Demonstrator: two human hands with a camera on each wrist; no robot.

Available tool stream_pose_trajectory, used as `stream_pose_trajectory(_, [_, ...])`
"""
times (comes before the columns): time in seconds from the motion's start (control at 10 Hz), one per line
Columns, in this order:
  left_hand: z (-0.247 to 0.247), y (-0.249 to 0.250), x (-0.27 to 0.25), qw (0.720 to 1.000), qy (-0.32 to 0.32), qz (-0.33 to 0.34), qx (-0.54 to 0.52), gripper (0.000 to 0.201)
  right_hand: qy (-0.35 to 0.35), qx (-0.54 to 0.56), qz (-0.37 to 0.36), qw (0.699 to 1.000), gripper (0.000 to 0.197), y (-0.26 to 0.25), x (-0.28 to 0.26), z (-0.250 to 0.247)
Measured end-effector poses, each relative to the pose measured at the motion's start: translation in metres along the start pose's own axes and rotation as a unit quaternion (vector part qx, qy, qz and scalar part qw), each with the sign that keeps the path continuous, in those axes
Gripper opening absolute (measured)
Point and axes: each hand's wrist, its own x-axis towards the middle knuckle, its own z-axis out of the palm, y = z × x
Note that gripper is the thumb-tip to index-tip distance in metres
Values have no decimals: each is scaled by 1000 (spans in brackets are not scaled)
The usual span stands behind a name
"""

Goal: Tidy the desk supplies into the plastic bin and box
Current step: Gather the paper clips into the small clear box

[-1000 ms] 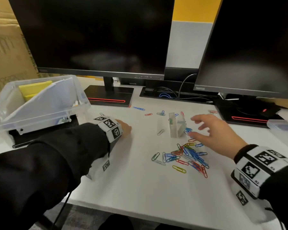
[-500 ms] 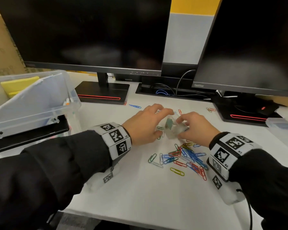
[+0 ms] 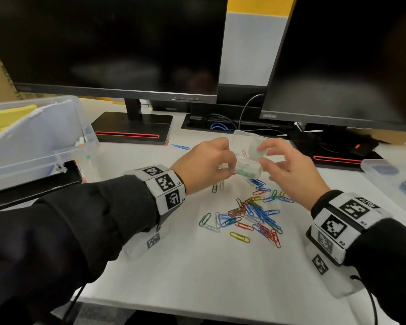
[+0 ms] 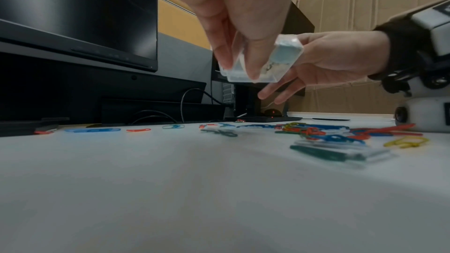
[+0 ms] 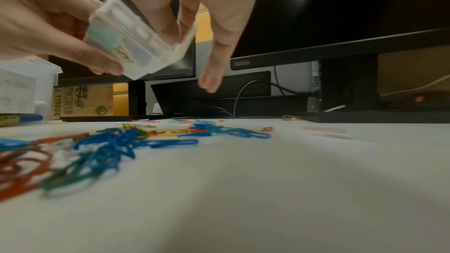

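A small clear plastic box (image 3: 249, 168) with a few clips inside is held up above the desk, its hinged lid (image 3: 250, 143) swung open. My left hand (image 3: 225, 160) grips the box body from the left; the left wrist view shows the fingers curled round the box (image 4: 258, 64). My right hand (image 3: 265, 156) pinches the lid side with thumb and forefinger, its other fingers spread, as the right wrist view shows around the box (image 5: 136, 45). Several coloured paper clips (image 3: 253, 214) lie heaped on the white desk below the hands, with stray ones farther back.
A large clear plastic bin (image 3: 56, 152) holding yellow pads and paper stands at the left. Two dark monitors on black stands (image 3: 131, 127) line the back, with cables between them. Another clear container (image 3: 380, 167) sits at the right edge.
The left hand came across from the bin side. Both hands took hold of the small box, lifted it off the desk, and its lid now stands open.
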Motion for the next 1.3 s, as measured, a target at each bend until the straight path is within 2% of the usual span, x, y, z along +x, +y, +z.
stream_pose_trajectory(0.1, [2,3,1,999,-16,37,-18,19,-6,28,19,999,16,4,-6,-6])
stream_pose_trajectory(0.2, [6,1,4,997,-76,-7,11,48,67,-72,17,995,25,15,-6,-13])
stream_pose_trajectory(0.3, [6,-24,10,983,-113,-138,42,53,125,-138,44,981,32,25,-6,-27])
stream_pose_trajectory(0.4, [5,-61,21,942,-162,-285,76,48,132,-176,74,973,44,32,-8,-42])
stream_pose_trajectory(0.5, [3,-88,32,899,-213,-360,128,45,103,-190,132,967,63,42,-8,-51])
stream_pose_trajectory(0.6, [6,-106,35,868,-268,-388,152,45,97,-179,151,967,68,50,-6,-57])
stream_pose_trajectory(0.7, [13,-104,33,856,-294,-389,171,53,110,-172,155,967,68,53,-3,-59])
stream_pose_trajectory(0.8, [15,-72,25,880,-308,-346,103,51,124,-163,158,966,69,53,-2,-60])
stream_pose_trajectory(0.9, [13,-37,15,881,-362,-302,38,51,136,-159,164,964,68,51,-3,-62])
stream_pose_trajectory(1.0, [10,-43,19,896,-320,-297,75,53,139,-155,170,963,67,51,-4,-62])
stream_pose_trajectory(1.1, [9,-69,27,883,-265,-362,140,53,138,-153,171,964,67,50,-4,-60])
stream_pose_trajectory(1.3, [6,-83,33,841,-298,-398,215,52,142,-149,174,963,67,50,-4,-60])
